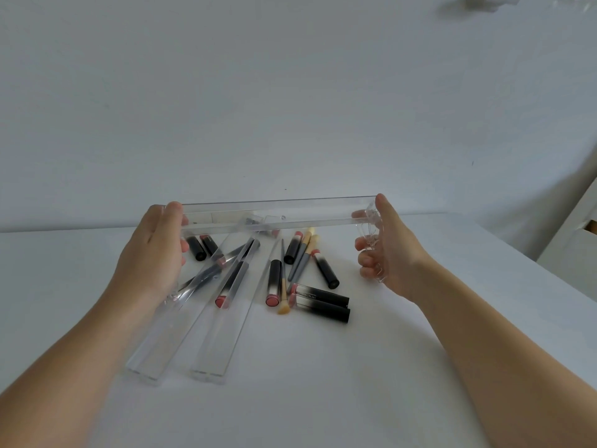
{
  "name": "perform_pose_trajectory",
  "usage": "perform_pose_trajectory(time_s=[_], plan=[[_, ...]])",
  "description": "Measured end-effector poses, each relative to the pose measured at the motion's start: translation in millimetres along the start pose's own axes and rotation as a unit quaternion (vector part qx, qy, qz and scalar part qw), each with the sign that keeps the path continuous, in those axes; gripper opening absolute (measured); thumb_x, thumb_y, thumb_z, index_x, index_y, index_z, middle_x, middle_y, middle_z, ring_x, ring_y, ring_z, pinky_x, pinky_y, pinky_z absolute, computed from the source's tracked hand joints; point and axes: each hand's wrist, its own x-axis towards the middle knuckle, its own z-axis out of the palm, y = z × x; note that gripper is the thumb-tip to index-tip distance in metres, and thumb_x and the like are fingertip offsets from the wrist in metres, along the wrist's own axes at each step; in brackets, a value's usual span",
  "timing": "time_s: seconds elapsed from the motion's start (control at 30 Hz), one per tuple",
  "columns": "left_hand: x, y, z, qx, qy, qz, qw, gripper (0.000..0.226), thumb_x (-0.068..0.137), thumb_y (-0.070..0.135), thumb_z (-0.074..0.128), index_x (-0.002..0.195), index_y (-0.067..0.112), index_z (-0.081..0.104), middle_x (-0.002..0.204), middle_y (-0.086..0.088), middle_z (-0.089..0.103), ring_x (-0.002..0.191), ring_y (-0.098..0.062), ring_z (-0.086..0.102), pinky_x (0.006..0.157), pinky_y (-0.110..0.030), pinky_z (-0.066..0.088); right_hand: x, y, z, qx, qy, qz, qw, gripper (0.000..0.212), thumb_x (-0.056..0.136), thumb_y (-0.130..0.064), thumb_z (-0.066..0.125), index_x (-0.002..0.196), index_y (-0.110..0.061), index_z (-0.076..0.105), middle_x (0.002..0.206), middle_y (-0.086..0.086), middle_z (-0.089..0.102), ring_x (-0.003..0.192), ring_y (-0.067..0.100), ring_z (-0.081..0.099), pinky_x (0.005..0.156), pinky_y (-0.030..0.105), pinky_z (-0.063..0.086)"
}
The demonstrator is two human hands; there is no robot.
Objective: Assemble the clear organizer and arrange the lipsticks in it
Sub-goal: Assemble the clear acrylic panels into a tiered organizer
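I hold a long clear organizer tray (277,212) level above the white table, one end in each hand. My left hand (155,250) grips its left end, thumb on the top rim. My right hand (384,244) grips the right end together with a small clear end piece (371,250). Two more clear trays (223,318) lie side by side on the table below, slanting toward me. Several black lipsticks with pink ends (274,282) lie scattered beneath and beside them, two boxed ones (319,302) at the right.
Makeup brushes (302,257) with grey handles lie among the lipsticks. The white table (323,383) meets a white wall at the back. A white cabinet with a partly open drawer (578,234) stands past the table's right edge.
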Motion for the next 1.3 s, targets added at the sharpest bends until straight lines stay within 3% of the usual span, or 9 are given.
perform_pose_trajectory(time_s=[0.2,0.53,0.7,0.83,1.0,1.2,1.27,1.3], plan=[[0.4,-0.7,-0.6,-0.008,0.015,-0.008,1.000,0.033,0.086,0.062,0.033,0.087,0.038,0.057,0.091,-0.003,0.065,0.081,-0.024,0.059,0.070,-0.040,0.044,-2.7,0.5,2.1,0.026,-0.042,-0.016,0.999,0.056,0.085,-0.074,0.050,0.113,-0.028,0.066,0.084,0.006,0.045,0.052,0.017,0.038,0.045,0.027,0.038],[3.6,-0.6,-3.4,-0.026,-0.009,-0.006,1.000,0.029,0.083,0.064,0.036,0.082,0.045,0.058,0.092,-0.002,0.066,0.075,-0.020,0.059,0.069,-0.038,0.043,-3.3,0.2,0.7,0.017,-0.004,-0.033,0.999,0.036,0.093,-0.057,0.053,0.107,-0.028,0.068,0.078,0.004,0.045,0.053,0.017,0.033,0.045,0.027,0.032],[4.1,7.2,-7.1,-0.082,-0.042,-0.029,0.995,0.032,0.081,0.056,0.043,0.093,0.033,0.063,0.093,-0.005,0.065,0.069,-0.020,0.052,0.060,-0.034,0.039,1.4,1.1,1.2,-0.007,0.026,-0.053,0.998,0.039,0.094,-0.060,0.050,0.105,-0.030,0.071,0.084,0.009,0.060,0.053,0.020,0.051,0.047,0.029,0.045],[2.5,14.2,-13.8,-0.104,-0.074,-0.045,0.991,0.044,0.079,0.057,0.048,0.098,0.026,0.072,0.086,-0.005,0.070,0.064,-0.018,0.058,0.061,-0.034,0.044,7.4,3.4,-2.5,-0.046,0.055,-0.071,0.995,0.040,0.092,-0.062,0.047,0.108,-0.032,0.070,0.080,0.011,0.073,0.061,0.022,0.068,0.063,0.036,0.054],[1.6,16.7,-24.9,-0.076,-0.080,-0.040,0.993,0.044,0.070,0.066,0.057,0.086,0.032,0.078,0.080,-0.001,0.076,0.058,-0.015,0.065,0.051,-0.030,0.049,5.1,8.5,-2.5,-0.197,0.110,-0.113,0.968,0.052,0.086,-0.069,0.035,0.113,-0.037,0.066,0.084,0.003,0.077,0.072,0.021,0.067,0.067,0.035,0.045],[-2.4,17.4,-31.7,-0.068,-0.081,-0.084,0.991,0.038,0.073,0.063,0.058,0.083,0.033,0.079,0.077,-0.006,0.077,0.055,-0.015,0.067,0.045,-0.026,0.049,-4.7,10.4,1.7,-0.259,0.111,-0.123,0.952,0.058,0.094,-0.067,0.032,0.101,-0.021,0.067,0.098,0.004,0.067,0.081,0.022,0.058,0.073,0.035,0.043],[-0.5,18.7,-33.3,-0.068,-0.066,-0.096,0.991,0.042,0.072,0.064,0.057,0.083,0.030,0.079,0.075,-0.006,0.077,0.054,-0.013,0.066,0.046,-0.025,0.050,-9.4,5.3,3.7,-0.333,0.162,-0.184,0.910,0.050,0.092,-0.066,0.034,0.099,-0.026,0.063,0.104,0.005,0.057,0.097,0.024,0.053,0.082,0.040,0.043],[1.0,19.8,-34.7,-0.067,-0.059,-0.100,0.991,0.044,0.072,0.065,0.056,0.085,0.029,0.079,0.075,-0.005,0.077,0.053,-0.013,0.067,0.050,-0.027,0.051,-16.0,0.6,7.2,-0.366,0.190,-0.231,0.881,0.046,0.092,-0.064,0.037,0.110,-0.030,0.063,0.113,0.002,0.056,0.106,0.022,0.053,0.088,0.041,0.046]])
